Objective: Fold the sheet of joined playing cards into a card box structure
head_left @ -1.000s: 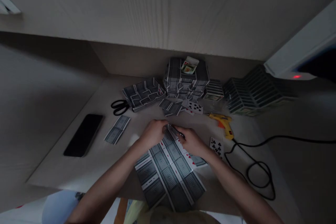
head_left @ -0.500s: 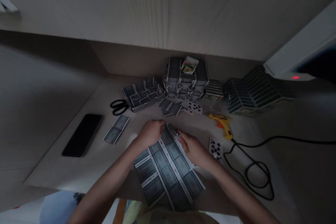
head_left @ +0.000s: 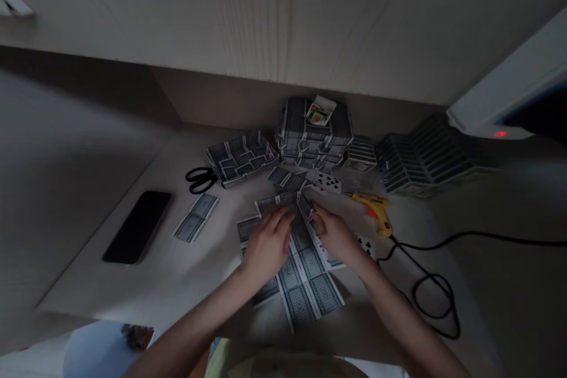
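Two bare hands work on a patterned sheet of joined playing cards (head_left: 299, 301) lying near the front of a pale bench (head_left: 177, 283). The left hand (head_left: 268, 245) is over it, fingers curled; the right hand (head_left: 334, 239) is at its right edge, by an upturned flap. Whether either hand's fingers are clamped on the cards cannot be told. Beyond stand a shallow card tray (head_left: 241, 160) and a card-covered stack (head_left: 310, 144); a yellow glue gun (head_left: 376, 212) lies to the right, a black phone (head_left: 137, 227) to the left.
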Demonstrator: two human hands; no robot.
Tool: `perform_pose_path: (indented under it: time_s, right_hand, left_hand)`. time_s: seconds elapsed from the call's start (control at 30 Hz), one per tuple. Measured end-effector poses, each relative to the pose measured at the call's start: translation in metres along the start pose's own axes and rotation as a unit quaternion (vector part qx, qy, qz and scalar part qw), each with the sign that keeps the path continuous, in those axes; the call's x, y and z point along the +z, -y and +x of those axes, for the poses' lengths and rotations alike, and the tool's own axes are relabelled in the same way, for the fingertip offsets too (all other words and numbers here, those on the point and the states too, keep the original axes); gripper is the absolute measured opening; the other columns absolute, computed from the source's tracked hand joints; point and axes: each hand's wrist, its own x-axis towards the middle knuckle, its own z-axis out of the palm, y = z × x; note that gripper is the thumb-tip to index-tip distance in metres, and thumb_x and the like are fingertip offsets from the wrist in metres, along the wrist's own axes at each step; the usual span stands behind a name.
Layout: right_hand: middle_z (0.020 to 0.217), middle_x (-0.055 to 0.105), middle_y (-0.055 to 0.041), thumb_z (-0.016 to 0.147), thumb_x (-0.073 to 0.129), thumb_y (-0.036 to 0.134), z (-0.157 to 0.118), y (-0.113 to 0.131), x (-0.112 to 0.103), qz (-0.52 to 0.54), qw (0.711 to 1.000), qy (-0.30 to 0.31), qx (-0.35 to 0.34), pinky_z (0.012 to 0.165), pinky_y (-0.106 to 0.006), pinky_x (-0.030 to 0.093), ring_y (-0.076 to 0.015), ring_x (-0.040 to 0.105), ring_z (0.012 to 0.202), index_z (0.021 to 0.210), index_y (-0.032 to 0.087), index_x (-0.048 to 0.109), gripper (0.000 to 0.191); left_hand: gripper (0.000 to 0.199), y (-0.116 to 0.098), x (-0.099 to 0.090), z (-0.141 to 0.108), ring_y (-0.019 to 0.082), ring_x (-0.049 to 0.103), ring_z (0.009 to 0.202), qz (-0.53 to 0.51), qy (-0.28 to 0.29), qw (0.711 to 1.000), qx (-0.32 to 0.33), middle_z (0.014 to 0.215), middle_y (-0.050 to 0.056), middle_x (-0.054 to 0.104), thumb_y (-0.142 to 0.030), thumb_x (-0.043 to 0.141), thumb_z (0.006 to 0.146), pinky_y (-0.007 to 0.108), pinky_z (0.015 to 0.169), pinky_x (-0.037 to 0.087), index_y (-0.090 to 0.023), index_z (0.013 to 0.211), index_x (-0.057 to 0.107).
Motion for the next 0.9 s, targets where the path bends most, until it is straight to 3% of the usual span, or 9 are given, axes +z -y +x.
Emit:
perform_pose_path:
  time_s: [0.1, 0.2, 0.5, 0.63, 0.9]
  right_hand:
    - [0.109, 0.061, -0.0126, 0.086, 0.030, 0.023, 0.000, -0.005, 0.000, 0.009, 1.000, -0.006, 0.010, 0.085, -0.030, 0.043, -0.0198, 0.055, 0.104, 0.122, 0.014, 0.045, 0.040]
    - [0.111, 0.060, -0.0136, 0.086, 0.030, 0.025, 0.000, -0.007, 0.003, 0.029, 0.999, -0.011, 0.021, 0.086, -0.030, 0.043, -0.0195, 0.054, 0.107, 0.121, 0.012, 0.046, 0.040]
    - [0.110, 0.061, -0.0102, 0.085, 0.031, 0.019, -0.003, -0.006, 0.017, 0.027, 0.998, -0.040, 0.035, 0.085, -0.031, 0.044, -0.0194, 0.056, 0.103, 0.120, 0.017, 0.047, 0.039]
    - [0.114, 0.058, -0.0137, 0.086, 0.028, 0.018, -0.006, -0.005, 0.025, 0.016, 0.998, -0.053, 0.033, 0.085, -0.030, 0.044, -0.0200, 0.057, 0.103, 0.125, 0.012, 0.041, 0.041]
    - [0.108, 0.061, -0.0155, 0.084, 0.036, 0.025, 0.002, 0.006, 0.014, -0.076, 0.996, -0.029, 0.024, 0.076, -0.028, 0.046, -0.0213, 0.061, 0.093, 0.129, 0.010, 0.035, 0.047]
  left_hand:
    - [0.044, 0.003, 0.018, -0.020, 0.024, 0.025, 0.129, 0.030, 0.041, 0.999, 0.007, 0.135, 0.008, 0.038, -0.034, 0.043, 0.083, 0.044, 0.105, 0.025, -0.017, 0.124, 0.042]
    - [0.051, 0.006, 0.027, -0.028, 0.024, 0.018, 0.132, 0.048, 0.049, 0.998, 0.007, 0.141, 0.007, 0.029, -0.041, 0.040, 0.084, 0.045, 0.107, 0.020, -0.017, 0.129, 0.036]
    - [0.051, 0.005, 0.025, -0.026, 0.023, 0.018, 0.131, 0.049, 0.041, 0.998, 0.009, 0.140, 0.006, 0.031, -0.040, 0.038, 0.085, 0.044, 0.107, 0.022, -0.018, 0.130, 0.035]
    - [0.051, 0.005, 0.026, -0.027, 0.023, 0.018, 0.131, 0.047, 0.038, 0.998, 0.011, 0.140, 0.007, 0.030, -0.039, 0.038, 0.084, 0.044, 0.107, 0.021, -0.017, 0.130, 0.036]
    - [0.051, 0.005, 0.026, -0.027, 0.023, 0.019, 0.131, 0.052, 0.035, 0.998, 0.008, 0.139, 0.006, 0.031, -0.040, 0.038, 0.084, 0.044, 0.107, 0.021, -0.018, 0.131, 0.035]
